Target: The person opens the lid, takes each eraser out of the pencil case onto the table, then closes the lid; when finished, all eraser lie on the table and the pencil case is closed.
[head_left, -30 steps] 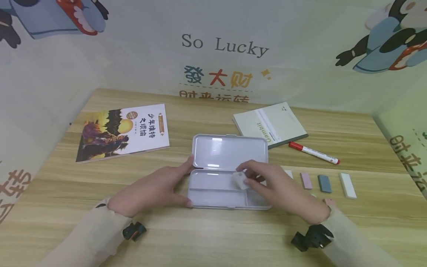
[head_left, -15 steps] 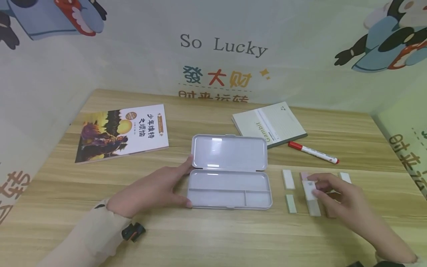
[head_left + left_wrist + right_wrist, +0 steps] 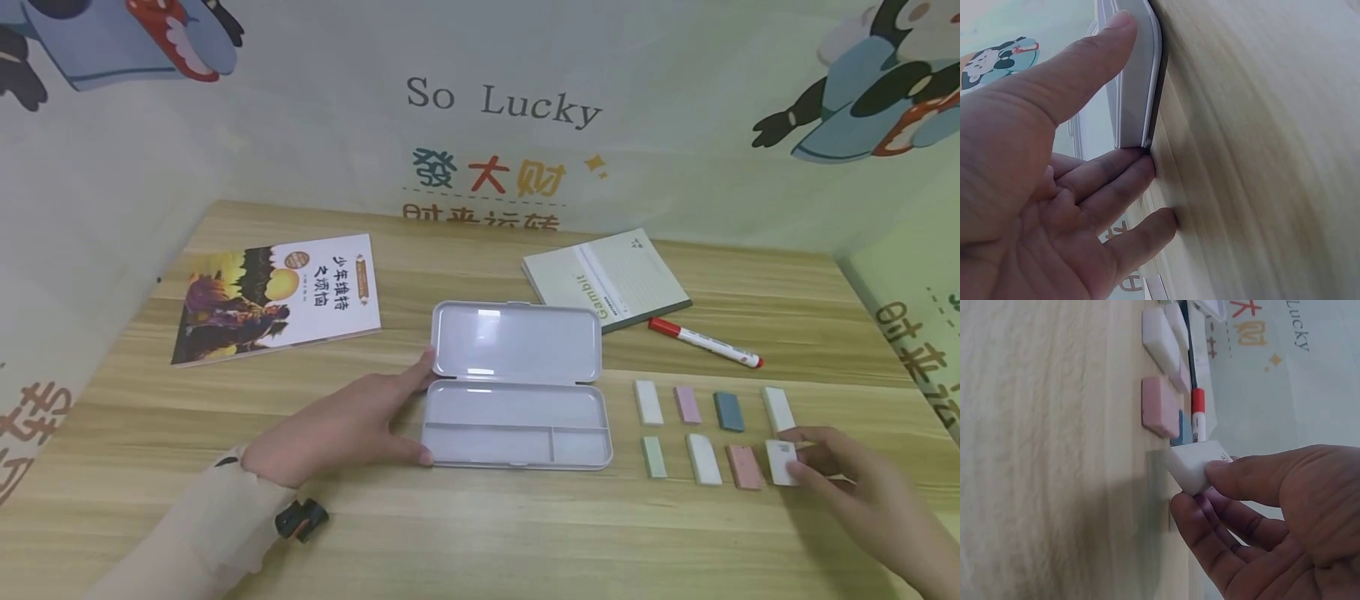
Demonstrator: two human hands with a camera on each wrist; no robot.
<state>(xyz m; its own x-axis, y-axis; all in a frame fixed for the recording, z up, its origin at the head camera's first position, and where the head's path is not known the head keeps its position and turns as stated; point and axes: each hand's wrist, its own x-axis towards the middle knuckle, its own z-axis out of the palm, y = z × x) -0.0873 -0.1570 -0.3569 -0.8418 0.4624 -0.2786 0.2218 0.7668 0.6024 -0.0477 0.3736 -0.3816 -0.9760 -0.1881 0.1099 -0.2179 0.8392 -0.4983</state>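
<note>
Printed cloth with cartoon figures and the words "So Lucky" walls in the wooden desk (image 3: 480,533) where both my hands are at work. My right hand (image 3: 862,487) pinches a white eraser (image 3: 782,461) between thumb and fingertips, its lower edge on the wood while the wrist view shows it tipped up. Just to the left of that hand lie a pink eraser (image 3: 744,467), a white one (image 3: 703,458) and a pale green one (image 3: 654,457) in a row; just beyond it runs a second row, white, blue (image 3: 729,412), pink and white. Farther beyond my right hand lie a red marker (image 3: 705,342) and a green notebook (image 3: 606,279). My left hand (image 3: 341,429) lies with straight fingers against the left end of the open white pencil case (image 3: 516,387), thumb (image 3: 1088,62) on its edge and fingers on the wood beside it. Beyond my left hand lies a paperback book (image 3: 277,296).
</note>
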